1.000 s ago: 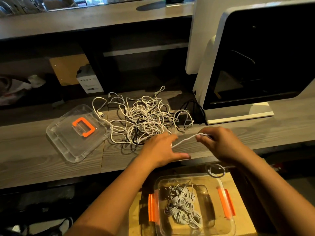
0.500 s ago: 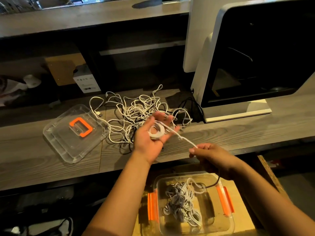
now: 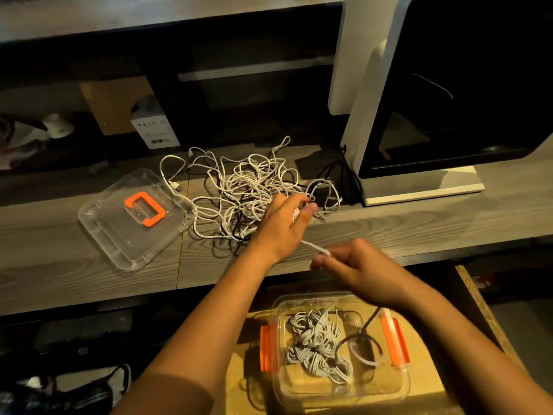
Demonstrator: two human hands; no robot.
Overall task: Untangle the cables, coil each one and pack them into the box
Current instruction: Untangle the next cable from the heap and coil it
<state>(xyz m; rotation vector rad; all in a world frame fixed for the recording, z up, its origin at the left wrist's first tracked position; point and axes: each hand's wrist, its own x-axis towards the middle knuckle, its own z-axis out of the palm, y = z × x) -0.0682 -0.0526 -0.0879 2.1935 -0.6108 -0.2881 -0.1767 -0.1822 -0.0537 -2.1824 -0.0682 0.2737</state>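
Cables [image 3: 248, 190] on grey wood counter [image 3: 419, 229], shelving [image 3: 254, 67] behind

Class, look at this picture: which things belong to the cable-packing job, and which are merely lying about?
Belong to the job:
left hand
right hand
white cable held between them
tangled cables
clear box
coiled cables inside it
lid

Lying about:
white machine
small white carton
brown cardboard

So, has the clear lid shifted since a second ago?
No. The clear lid still lies with its right corner across the desk seam, just as before; only the camera moved.
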